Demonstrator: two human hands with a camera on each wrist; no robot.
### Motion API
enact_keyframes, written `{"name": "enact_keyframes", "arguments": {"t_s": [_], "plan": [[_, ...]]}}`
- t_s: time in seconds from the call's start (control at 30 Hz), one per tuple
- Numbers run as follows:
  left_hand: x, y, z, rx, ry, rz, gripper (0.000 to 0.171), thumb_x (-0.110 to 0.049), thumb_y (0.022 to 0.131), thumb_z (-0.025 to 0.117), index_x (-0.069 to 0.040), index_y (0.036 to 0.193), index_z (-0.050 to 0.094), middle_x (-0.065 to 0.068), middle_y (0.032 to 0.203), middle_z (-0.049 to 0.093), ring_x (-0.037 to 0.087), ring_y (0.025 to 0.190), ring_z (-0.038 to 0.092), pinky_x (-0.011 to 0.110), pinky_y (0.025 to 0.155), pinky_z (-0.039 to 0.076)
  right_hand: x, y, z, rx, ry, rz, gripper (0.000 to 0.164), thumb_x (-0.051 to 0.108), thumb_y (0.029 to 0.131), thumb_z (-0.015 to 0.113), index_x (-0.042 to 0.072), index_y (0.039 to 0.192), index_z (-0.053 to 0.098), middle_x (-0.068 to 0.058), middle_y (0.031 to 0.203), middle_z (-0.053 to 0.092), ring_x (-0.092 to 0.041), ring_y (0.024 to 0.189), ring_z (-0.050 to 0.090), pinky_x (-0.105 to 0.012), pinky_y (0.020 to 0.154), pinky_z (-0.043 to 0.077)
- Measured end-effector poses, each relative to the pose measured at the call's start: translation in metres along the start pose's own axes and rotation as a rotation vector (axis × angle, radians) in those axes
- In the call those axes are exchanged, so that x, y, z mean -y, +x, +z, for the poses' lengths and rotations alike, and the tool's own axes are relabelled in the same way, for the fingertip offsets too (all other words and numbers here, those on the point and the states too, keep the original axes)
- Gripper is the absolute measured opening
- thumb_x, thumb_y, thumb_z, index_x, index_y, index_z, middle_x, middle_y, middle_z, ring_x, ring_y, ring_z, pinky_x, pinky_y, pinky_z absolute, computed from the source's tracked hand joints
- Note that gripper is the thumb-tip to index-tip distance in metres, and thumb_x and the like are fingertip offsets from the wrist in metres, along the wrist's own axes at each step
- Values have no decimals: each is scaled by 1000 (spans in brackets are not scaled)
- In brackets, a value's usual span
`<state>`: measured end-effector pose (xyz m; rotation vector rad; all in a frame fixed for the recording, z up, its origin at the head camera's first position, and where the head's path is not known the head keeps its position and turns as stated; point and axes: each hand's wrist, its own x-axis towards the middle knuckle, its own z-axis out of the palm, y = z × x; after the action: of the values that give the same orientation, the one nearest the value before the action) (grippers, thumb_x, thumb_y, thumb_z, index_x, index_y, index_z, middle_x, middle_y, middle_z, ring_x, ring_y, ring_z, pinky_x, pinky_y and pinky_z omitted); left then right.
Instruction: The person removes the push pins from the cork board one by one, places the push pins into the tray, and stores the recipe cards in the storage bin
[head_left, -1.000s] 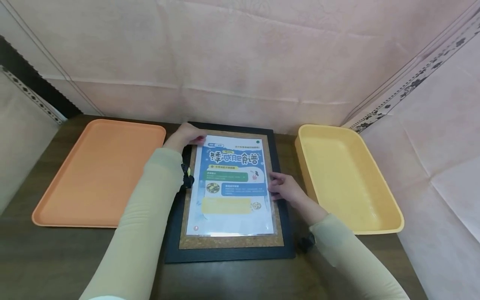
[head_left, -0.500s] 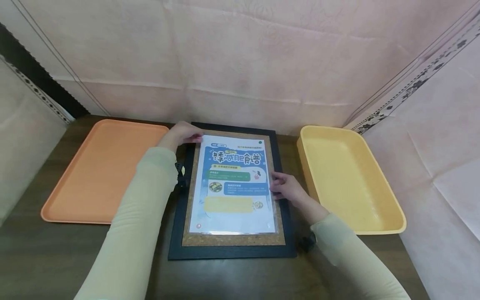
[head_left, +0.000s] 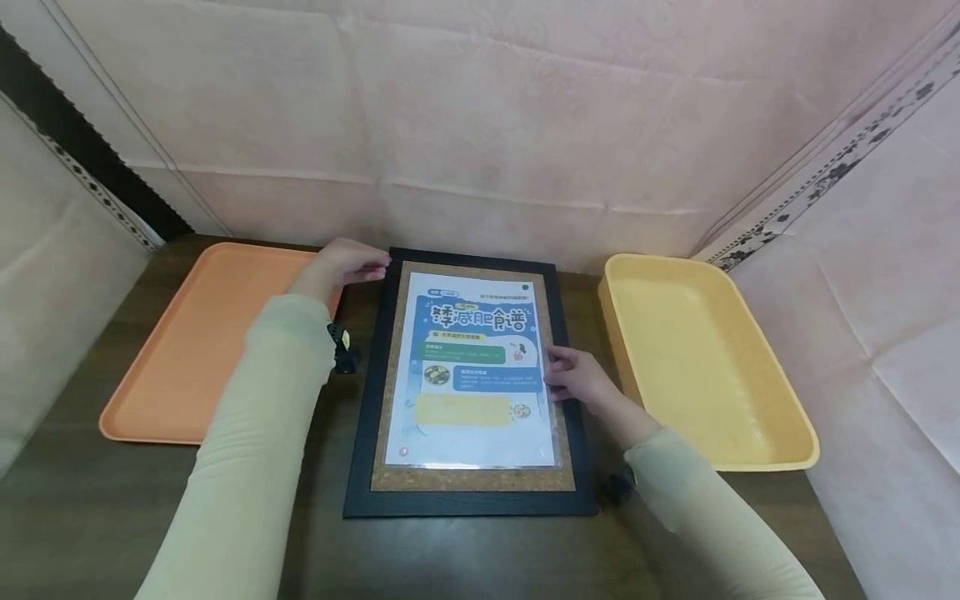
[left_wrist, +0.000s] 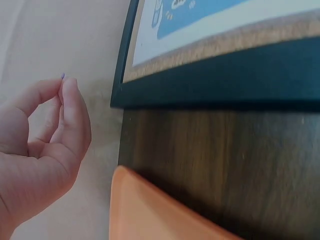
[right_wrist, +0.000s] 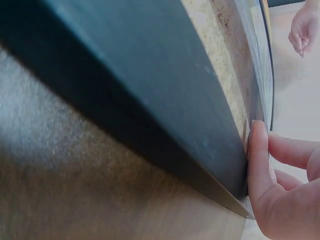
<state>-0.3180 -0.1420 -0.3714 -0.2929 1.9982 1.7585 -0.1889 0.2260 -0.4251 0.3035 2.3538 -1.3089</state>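
A printed sheet [head_left: 476, 437] in a clear glossy cover, with blue, green and yellow blocks and large Chinese characters, lies on a cork board [head_left: 472, 480] with a black frame [head_left: 472, 504]. My left hand [head_left: 341, 265] is beside the frame's far left corner, off the board. In the left wrist view its thumb and forefinger pinch a tiny purple pin [left_wrist: 63, 76], mostly hidden by the fingertips. My right hand [head_left: 581, 379] is at the sheet's right edge. Thumb and finger [right_wrist: 259, 150] pinch that edge, close over the cork.
To the left lies a shallow orange tray [head_left: 225, 350], partly under my left forearm. A deeper yellow bin [head_left: 690, 358] stands to the right. The dark wooden table [head_left: 465, 554] meets a pale cloth wall [head_left: 480, 125] behind the board.
My left hand has moved left from the sheet's top left corner, past the frame's edge, with the pin in its fingers. My right hand stays at the sheet's edge. The view has shifted slightly.
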Motion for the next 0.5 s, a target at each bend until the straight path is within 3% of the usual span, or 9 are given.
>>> {"name": "enact_keyframes", "arguments": {"t_s": [0.2, 0.5], "plan": [[2, -11, -18, 19, -67, 1, 3, -8, 90, 59, -5, 91, 60, -3, 72, 62, 6, 68, 62, 16, 71, 54, 1, -1, 1, 4, 8, 0, 61, 12, 90, 61, 11, 145, 33, -16, 112, 61, -21, 91, 66, -31, 76, 57], [19, -28, -48, -6, 3, 21, 16, -16, 94, 55, -18, 80, 62, -10, 70, 62, 2, 64, 60, 18, 70, 54, 0, -3, 1, 6, -3, -21, 61, 13, 91, 60, 11, 145, 32, -16, 113, 61, -19, 91, 67, -31, 76, 57]]}}
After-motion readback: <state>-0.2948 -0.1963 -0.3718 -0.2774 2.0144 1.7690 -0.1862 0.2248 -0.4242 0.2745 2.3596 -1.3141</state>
